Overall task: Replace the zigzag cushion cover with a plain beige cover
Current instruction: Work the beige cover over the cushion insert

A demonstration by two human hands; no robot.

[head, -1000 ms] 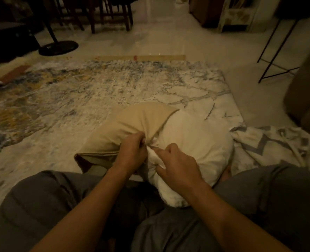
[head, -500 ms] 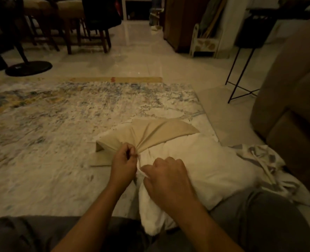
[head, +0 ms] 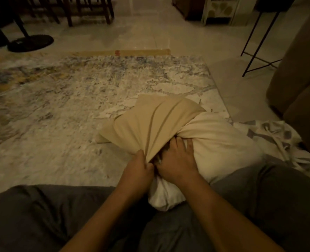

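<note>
1. Half a second ago the plain beige fabric cover [head: 156, 120] capped only one corner of the white stuffed cushion insert [head: 221, 142], fanning out from a pinch. Now it is drawn further on and sheathes the insert's far-left end in long taut folds.
2. The right hand [head: 176, 160] has changed its job. It was nipping the insert's edge beside the other hand. Now its fingers [head: 178, 144] reach forward and press on the insert at the cover's mouth, with the tips partly hidden under the beige rim.
3. The left hand [head: 138, 171] still grips the cover's bunched near edge, its fingers [head: 147, 167] curled tight round the fabric.
4. I judge the dressing to be well begun but not done. The near and right parts of the insert are still bare white, and its near end rests on the person's lap.
5. The cover's open rim runs straight from the left fist across the right fingertips. The two hands touch, and the insert lies under the right palm.
6. The grey-and-white zigzag fabric cover [head: 277, 139] is already off. It lies crumpled just beside the insert's right end, apart from both hands, at the edge of the pale mottled rug [head: 59, 115].
</note>
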